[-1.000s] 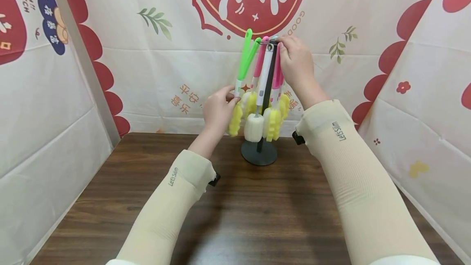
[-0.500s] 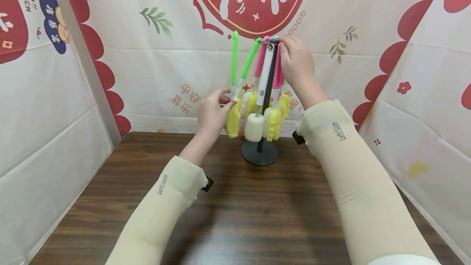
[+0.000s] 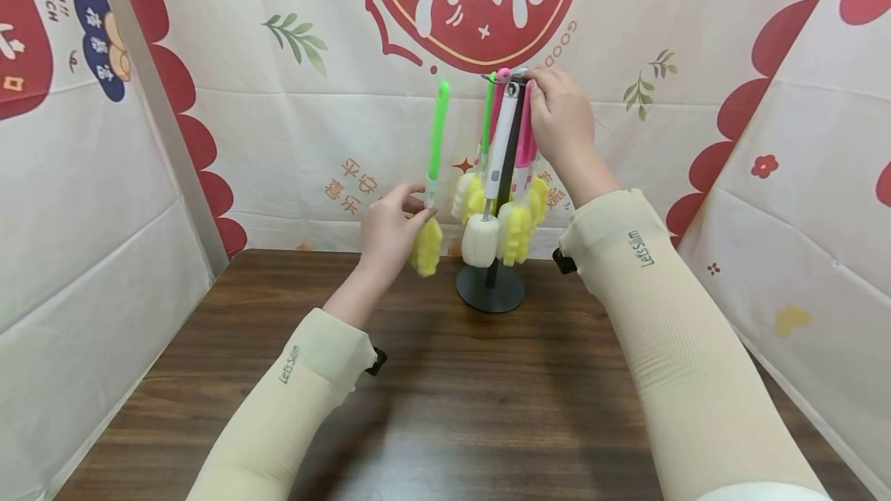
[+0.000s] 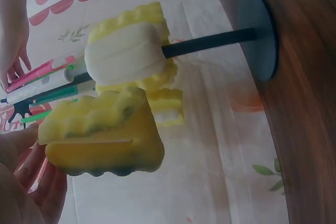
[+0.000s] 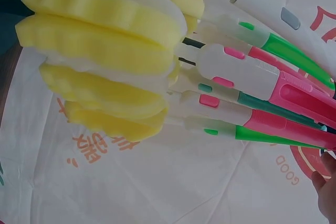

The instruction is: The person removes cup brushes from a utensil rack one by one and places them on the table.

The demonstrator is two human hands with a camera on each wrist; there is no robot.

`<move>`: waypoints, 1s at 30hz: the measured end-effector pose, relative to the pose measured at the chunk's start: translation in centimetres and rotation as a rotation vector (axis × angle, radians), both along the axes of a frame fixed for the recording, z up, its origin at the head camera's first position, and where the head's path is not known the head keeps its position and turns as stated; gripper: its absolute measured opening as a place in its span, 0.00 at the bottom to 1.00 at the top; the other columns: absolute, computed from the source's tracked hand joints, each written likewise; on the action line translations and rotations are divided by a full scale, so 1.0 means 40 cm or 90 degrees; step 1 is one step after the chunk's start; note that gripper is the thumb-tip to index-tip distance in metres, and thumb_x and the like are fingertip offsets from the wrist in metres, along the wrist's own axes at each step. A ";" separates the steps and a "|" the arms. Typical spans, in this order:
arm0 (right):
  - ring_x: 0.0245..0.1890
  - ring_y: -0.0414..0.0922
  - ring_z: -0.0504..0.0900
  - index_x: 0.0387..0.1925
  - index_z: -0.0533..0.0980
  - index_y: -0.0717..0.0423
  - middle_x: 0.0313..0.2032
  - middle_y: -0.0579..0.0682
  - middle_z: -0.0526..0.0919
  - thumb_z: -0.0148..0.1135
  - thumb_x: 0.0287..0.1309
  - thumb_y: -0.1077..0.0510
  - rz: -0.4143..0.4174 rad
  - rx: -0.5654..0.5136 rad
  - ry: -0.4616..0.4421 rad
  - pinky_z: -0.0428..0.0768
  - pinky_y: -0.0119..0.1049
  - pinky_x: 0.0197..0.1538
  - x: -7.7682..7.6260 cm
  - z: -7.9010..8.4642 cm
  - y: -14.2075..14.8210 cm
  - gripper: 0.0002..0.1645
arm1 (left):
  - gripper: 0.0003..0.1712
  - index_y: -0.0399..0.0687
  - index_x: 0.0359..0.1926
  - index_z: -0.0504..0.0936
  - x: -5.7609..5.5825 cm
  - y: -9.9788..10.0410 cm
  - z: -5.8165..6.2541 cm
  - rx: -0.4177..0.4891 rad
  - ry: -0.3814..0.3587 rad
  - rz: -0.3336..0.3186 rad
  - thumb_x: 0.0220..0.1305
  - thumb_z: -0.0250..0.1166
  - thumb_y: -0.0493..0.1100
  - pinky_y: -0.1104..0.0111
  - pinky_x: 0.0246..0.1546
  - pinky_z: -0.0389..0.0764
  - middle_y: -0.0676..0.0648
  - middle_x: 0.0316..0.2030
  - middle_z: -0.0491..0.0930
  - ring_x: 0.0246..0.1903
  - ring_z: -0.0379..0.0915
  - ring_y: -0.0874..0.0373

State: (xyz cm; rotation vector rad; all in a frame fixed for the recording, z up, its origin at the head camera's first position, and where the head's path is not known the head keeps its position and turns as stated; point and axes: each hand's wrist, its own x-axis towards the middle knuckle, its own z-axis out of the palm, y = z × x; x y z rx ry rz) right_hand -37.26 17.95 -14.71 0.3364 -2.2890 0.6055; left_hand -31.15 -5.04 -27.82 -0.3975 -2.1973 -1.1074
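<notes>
In the head view my left hand (image 3: 391,232) pinches a sponge bottle brush (image 3: 437,134) low on its green and white handle. That brush stands nearly upright, apart from the stand, its yellow sponge hanging below my fingers. In the left wrist view its wavy sponge (image 4: 100,135) fills the space in front of the hand. My right hand (image 3: 562,120) grips the top of a black stand (image 3: 490,292), partly covering the hooks there. Several more brushes hang around its post, among them a white-handled one (image 3: 502,141) and a pink-handled one (image 3: 525,138). Teal handles (image 5: 268,107) show in the right wrist view.
The stand's round base rests near the back edge of a dark wooden table (image 3: 480,408). Close behind hangs a printed white cloth (image 3: 397,122), with more cloth along both sides.
My left hand has moved left and slightly down with the green-handled brush, drawing it away from the stand. Another green-handled brush swung back toward the post. The right hand kept its place.
</notes>
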 end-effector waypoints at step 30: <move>0.59 0.32 0.58 0.57 0.68 0.42 0.59 0.40 0.67 0.33 0.65 0.43 -0.003 -0.006 0.000 0.59 0.33 0.61 -0.002 -0.002 0.000 0.25 | 0.17 0.61 0.42 0.79 0.035 -0.236 -0.106 -0.185 -0.174 0.125 0.47 0.69 0.49 0.60 0.24 0.71 0.57 0.29 0.82 0.29 0.74 0.59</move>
